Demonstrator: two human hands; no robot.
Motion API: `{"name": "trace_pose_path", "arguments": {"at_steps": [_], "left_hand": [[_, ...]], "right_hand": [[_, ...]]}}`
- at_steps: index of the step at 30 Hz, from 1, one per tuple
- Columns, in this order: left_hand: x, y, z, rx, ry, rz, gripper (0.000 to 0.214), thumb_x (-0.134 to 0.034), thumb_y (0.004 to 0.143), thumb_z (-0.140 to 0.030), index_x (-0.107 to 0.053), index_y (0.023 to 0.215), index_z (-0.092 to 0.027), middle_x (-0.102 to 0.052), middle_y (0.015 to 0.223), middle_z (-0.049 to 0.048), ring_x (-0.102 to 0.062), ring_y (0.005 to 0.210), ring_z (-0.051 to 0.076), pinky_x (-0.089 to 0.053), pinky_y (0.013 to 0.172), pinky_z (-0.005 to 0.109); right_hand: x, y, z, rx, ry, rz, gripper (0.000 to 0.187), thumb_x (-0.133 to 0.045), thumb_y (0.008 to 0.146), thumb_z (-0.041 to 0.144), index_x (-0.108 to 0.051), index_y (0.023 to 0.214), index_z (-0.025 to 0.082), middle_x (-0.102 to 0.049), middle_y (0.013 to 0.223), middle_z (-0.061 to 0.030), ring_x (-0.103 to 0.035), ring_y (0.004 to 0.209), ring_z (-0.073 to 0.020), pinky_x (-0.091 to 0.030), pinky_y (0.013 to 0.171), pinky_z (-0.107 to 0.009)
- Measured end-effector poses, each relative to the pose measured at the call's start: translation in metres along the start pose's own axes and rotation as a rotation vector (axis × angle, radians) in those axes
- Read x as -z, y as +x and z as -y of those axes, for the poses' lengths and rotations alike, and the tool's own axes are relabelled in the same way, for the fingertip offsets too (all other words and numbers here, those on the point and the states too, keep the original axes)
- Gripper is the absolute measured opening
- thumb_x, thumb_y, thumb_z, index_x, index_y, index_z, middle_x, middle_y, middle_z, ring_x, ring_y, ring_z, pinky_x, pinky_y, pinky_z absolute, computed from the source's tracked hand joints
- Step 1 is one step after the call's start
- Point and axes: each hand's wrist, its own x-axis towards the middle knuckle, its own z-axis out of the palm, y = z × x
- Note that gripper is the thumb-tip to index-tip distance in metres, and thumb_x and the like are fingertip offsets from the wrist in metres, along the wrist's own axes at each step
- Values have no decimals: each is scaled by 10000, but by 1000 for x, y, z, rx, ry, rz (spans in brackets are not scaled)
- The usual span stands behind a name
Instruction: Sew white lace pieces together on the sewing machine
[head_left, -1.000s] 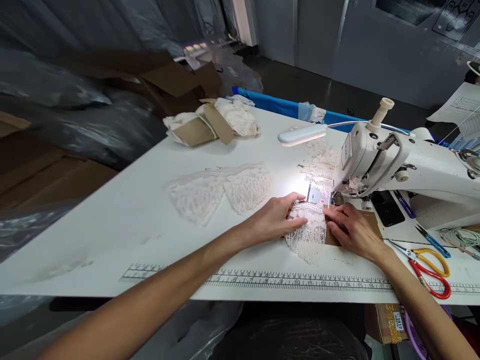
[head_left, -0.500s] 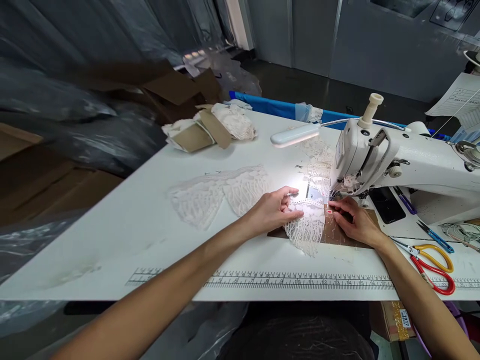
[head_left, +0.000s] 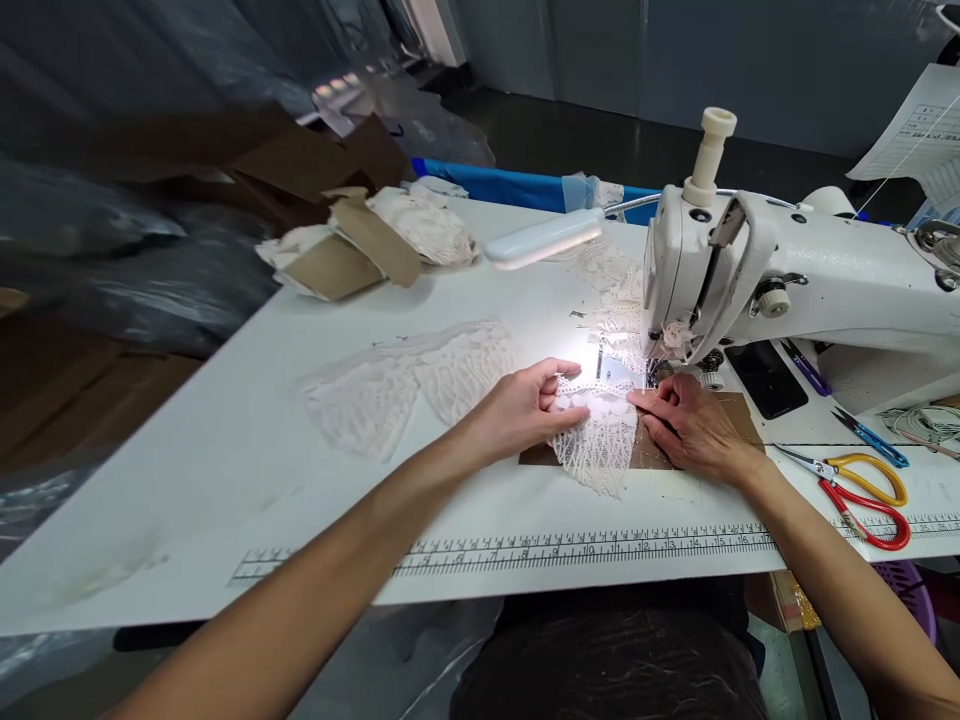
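A white lace piece with a fringed lower edge lies in front of the needle area of a white sewing machine. My left hand pinches its left side between thumb and fingers. At the opposite edge, my right hand grips the lace with thumb and forefinger, close to the presser foot. More lace trails behind the needle area. Under the hands is a brown board with loose threads on it. A lamp lights the lace brightly.
Flat lace pieces lie to the left, and a bundle with cardboard strips sits farther back. On the right are red-and-yellow scissors, blue snips and a black phone. A printed ruler runs along the front edge.
My right hand has moved left from beside the presser foot onto the lace's right edge. My left hand keeps its pinch. The whole view has shifted slightly.
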Motion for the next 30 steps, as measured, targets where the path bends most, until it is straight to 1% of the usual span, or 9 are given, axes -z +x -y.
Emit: {"name": "trace_pose_path", "arguments": {"at_steps": [3,6,11,14,18,22,26,28,30], "left_hand": [[0,0,1,3,-7,13,663,-679,699,-462,-571,1247,-105,-304,632,-81,-339,542,113,-242,511,247],[-1,1,2,0,-12,6,664,-685,692,-473,-581,1235,-106,-315,642,-74,-335,548,113,-242,517,253],[-2,3,6,1,-42,-19,630,-695,679,-452,-592,1206,-122,-316,650,-72,-338,556,111,-251,532,255],[-3,3,8,2,-57,-17,648,-709,683,-459,-582,1225,-128,-311,639,-81,-340,547,110,-248,531,249],[-2,2,7,0,-62,-17,677,-732,686,-468,-570,1240,-114,-308,632,-91,-344,546,106,-255,532,238],[-2,2,6,-40,-59,-24,630,-706,729,-441,-560,1233,-92,-297,629,-97,-312,551,99,-252,529,226],[-4,2,7,-52,-56,-33,587,-697,753,-420,-558,1222,-97,-287,617,-102,-300,530,95,-236,506,216],[-4,2,9,-53,-44,-26,579,-698,762,-420,-559,1225,-101,-287,605,-106,-317,511,95,-253,496,217],[-3,2,10,-86,0,-39,565,-687,786,-424,-563,1236,-105,-339,603,-99,-359,495,97,-299,497,226]], "right_hand": [[1,-3,1,-13,35,-12,396,-390,1016,312,-600,1338,217,-552,1042,-112,-513,914,-215,-486,826,-381],[6,-8,5,-3,95,-15,376,-403,1014,305,-618,1317,252,-567,1047,-101,-533,938,-208,-475,848,-383],[14,-13,14,34,133,50,309,-499,973,278,-674,1223,326,-588,1117,-82,-540,1054,-227,-427,913,-441],[15,-13,16,21,139,79,297,-527,953,261,-690,1193,324,-586,1148,-82,-529,1096,-236,-419,926,-452],[15,-12,17,1,149,97,306,-535,947,258,-685,1204,327,-582,1133,-76,-542,1048,-220,-419,948,-456],[15,-12,18,-15,154,97,304,-538,945,253,-689,1198,329,-580,1126,-74,-547,1041,-218,-423,962,-460],[17,-12,21,-16,152,94,300,-539,948,255,-689,1198,322,-587,1129,-79,-548,1054,-227,-429,962,-460],[17,-12,22,-17,146,88,294,-546,947,251,-691,1194,314,-590,1133,-84,-544,1070,-235,-429,957,-461],[17,-12,22,-12,139,75,286,-555,946,250,-692,1190,306,-592,1131,-87,-540,1081,-242,-427,949,-460]]}}
